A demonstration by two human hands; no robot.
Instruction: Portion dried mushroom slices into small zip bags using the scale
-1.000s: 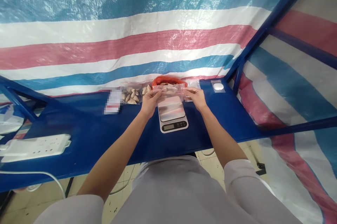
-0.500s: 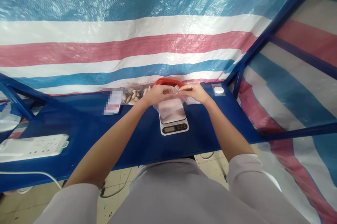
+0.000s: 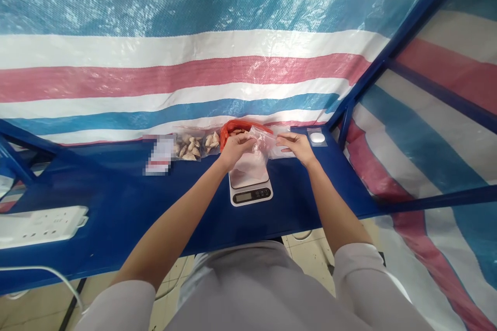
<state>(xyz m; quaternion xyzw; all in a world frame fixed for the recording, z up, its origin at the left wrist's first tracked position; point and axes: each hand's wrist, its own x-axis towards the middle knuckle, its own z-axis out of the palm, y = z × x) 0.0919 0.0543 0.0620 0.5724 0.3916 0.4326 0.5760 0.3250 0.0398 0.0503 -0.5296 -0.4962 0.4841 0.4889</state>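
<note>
My left hand (image 3: pixel 237 149) pinches a clear plastic bag (image 3: pixel 259 150) between thumb and fingers. The bag hangs over the white kitchen scale (image 3: pixel 251 195), covering part of its platform. To the right of the bag, my right hand (image 3: pixel 297 147) has its thumb and fingers apart, with nothing visible between them. Beneath and beside those fingers lie more clear bags (image 3: pixel 285 154). Behind my left hand stands a red plastic bag (image 3: pixel 233 126) with brownish pieces inside, partly hidden by the hand and the clear bag.
Left of the red bag lie two clear bags of pale brown pieces (image 3: pixel 188 147) and a blurred-out white item (image 3: pixel 160 155). A small packet with a white oval object (image 3: pixel 317 137) rests at the right. A power strip (image 3: pixel 50 225) is on the blue table (image 3: pixel 128 178) at left.
My right hand has let go of the clear bag and moved right, its fingers parting. My left hand keeps hold of the bag. The view has shifted slightly.
</note>
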